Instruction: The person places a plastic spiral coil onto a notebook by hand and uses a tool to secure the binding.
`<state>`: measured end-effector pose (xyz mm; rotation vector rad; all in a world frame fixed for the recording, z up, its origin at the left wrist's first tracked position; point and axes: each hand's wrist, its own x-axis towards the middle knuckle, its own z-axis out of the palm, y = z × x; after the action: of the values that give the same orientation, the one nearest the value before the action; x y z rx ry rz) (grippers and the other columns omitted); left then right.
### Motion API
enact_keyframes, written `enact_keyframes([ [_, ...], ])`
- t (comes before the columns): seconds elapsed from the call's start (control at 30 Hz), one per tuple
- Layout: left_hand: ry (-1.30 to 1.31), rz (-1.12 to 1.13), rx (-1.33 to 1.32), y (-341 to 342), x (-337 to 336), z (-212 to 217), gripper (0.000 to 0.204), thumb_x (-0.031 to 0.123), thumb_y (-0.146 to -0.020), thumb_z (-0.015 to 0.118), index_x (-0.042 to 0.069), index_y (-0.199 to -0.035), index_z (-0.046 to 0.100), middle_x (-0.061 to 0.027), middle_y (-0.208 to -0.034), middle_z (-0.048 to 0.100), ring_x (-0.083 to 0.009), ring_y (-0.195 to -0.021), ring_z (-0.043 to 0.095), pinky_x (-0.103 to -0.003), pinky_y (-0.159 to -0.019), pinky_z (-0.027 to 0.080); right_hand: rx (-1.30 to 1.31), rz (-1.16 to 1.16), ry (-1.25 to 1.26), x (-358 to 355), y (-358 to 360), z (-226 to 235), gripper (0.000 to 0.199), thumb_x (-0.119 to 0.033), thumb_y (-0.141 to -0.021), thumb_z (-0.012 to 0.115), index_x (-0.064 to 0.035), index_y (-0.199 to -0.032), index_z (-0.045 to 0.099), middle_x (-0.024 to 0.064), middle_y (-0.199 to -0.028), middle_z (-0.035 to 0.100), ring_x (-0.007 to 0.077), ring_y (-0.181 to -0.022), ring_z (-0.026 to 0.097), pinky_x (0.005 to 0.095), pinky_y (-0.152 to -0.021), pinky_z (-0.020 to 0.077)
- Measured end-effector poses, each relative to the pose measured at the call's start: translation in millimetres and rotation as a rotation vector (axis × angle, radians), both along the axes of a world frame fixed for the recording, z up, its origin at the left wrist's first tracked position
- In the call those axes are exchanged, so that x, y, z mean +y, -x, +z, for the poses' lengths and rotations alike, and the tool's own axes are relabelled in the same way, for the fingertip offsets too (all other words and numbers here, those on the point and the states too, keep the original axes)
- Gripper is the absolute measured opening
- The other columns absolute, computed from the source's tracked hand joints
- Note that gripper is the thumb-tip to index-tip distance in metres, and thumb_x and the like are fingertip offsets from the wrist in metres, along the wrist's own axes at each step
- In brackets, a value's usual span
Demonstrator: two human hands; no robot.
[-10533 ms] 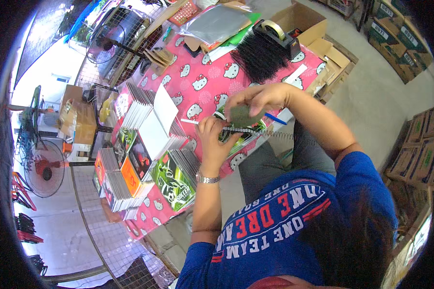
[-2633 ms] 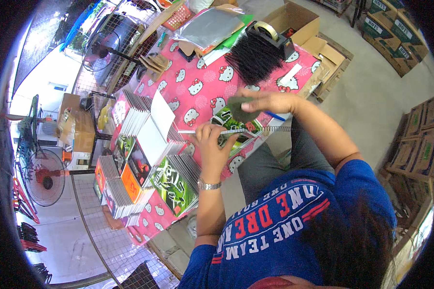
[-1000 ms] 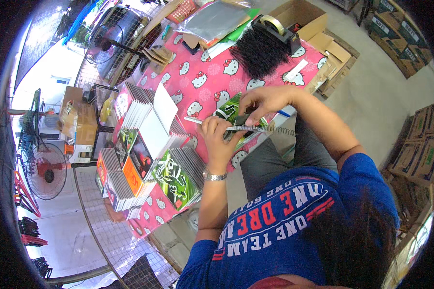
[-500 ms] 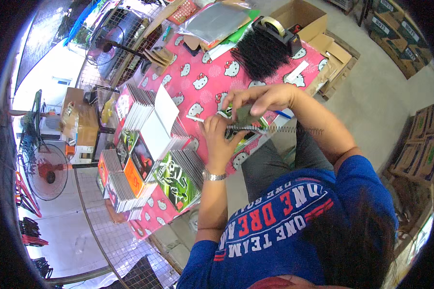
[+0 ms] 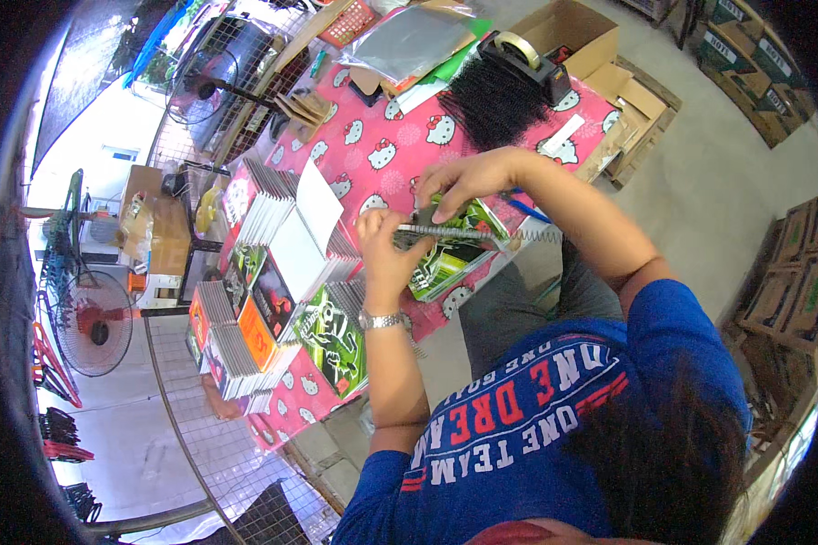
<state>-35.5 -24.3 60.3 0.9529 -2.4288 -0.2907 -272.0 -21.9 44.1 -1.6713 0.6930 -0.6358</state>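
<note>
Seen from above, a person in a blue shirt sat at a surface covered with a pink cartoon-cat cloth. The left hand, a silver watch on its wrist, had its grip closed around the near end of a notebook with a green and black cover, held just above the surface's edge. The right hand rested on top of the notebook, fingertips pressed down on a metal spiral coil that ran along the spine and stuck out past it to the right. To the left stood rows of stacked notebooks. Farther back lay a pile of black coils, a tape dispenser and an open cardboard box.
</note>
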Motion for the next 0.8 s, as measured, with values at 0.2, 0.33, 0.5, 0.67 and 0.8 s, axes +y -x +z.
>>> enact_keyframes([
  [0.2,0.081,0.016,0.053,6.4,12.4,-6.7,0.041,0.025,-0.056,0.087,0.004,-0.080,0.060,-0.0087,-0.087,0.054,-0.0297,-0.095,0.048,-0.040,-0.084,0.040,-0.454,0.177,-0.186,11.6,3.0,7.2,0.046,-0.034,-0.082,0.066,0.0014,-0.111,0.062,0.0082,-0.120,0.052,0.0205,-0.117,0.047,0.0343,-0.098,0.0362],
  [0.33,0.054,0.011,0.062,16.2,20.6,-2.1,0.042,0.023,-0.057,0.087,0.005,-0.082,0.059,-0.0090,-0.088,0.054,-0.0303,-0.095,0.048,-0.040,-0.083,0.040,-0.083,-0.040,-0.065,13.0,7.0,9.1,0.041,-0.029,-0.082,0.066,0.0005,-0.110,0.062,0.0069,-0.114,0.056,0.0172,-0.110,0.051,0.0313,-0.094,0.0384],
  [0.5,-0.050,0.037,0.108,16.9,27.6,1.8,0.047,0.019,-0.059,0.086,0.004,-0.090,0.054,-0.0105,-0.089,0.054,-0.0314,-0.095,0.048,-0.042,-0.083,0.040,-0.296,0.105,-0.179,16.0,4.2,4.6,0.040,-0.025,-0.080,0.068,0.0000,-0.110,0.061,0.0067,-0.108,0.059,0.0152,-0.102,0.054,0.0304,-0.092,0.0408],
  [0.67,-0.054,0.014,0.125,10.8,18.4,0.8,0.044,0.012,-0.063,0.082,0.002,-0.095,0.054,-0.0115,-0.094,0.053,-0.0292,-0.093,0.053,-0.037,-0.083,0.042,-0.139,-0.022,-0.099,-0.9,2.6,-1.2,0.042,-0.021,-0.078,0.070,0.0003,-0.112,0.059,0.0066,-0.104,0.061,0.0150,-0.101,0.055,0.0296,-0.092,0.0409],
  [0.8,-0.076,-0.009,0.159,1.2,16.1,-2.2,0.037,0.004,-0.069,0.076,0.003,-0.100,0.055,-0.0125,-0.099,0.054,-0.0284,-0.099,0.054,-0.036,-0.089,0.042,-0.159,0.050,-0.191,-10.7,-5.8,5.1,0.038,-0.024,-0.080,0.069,-0.0017,-0.110,0.062,0.0052,-0.106,0.061,0.0151,-0.100,0.057,0.0300,-0.090,0.0432],
])
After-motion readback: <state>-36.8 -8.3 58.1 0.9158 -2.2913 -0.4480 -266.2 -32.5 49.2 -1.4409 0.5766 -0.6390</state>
